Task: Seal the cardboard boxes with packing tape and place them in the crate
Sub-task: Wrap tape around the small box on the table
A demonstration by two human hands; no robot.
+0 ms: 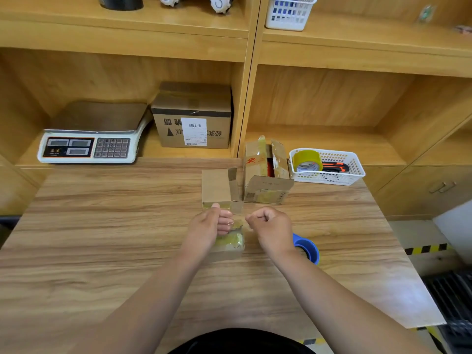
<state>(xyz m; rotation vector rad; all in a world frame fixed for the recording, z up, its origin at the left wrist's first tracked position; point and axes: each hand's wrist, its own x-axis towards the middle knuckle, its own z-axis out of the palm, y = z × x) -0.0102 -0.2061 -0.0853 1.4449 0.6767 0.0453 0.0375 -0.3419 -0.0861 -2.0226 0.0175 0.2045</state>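
A small cardboard box (231, 245) with yellowish tape on its top lies in the middle of the table. My left hand (210, 226) grips its left side, thumb up. Just to the right, my right hand (270, 226) is closed in a pinch on what looks like a clear tape strip (240, 215) stretched over the box. A blue tape dispenser (307, 247) rests on the table behind my right wrist. Beyond my hands stand a second box (217, 187) with a raised flap and a third box (265, 172) with its flaps open.
A white basket (356, 167) at the back right holds a yellow tape roll (306, 160) and an orange-black cutter (334, 166). On the shelf sit a weighing scale (89, 141) and a labelled carton (194, 118). A dark ribbed crate (452, 302) stands on the floor at right.
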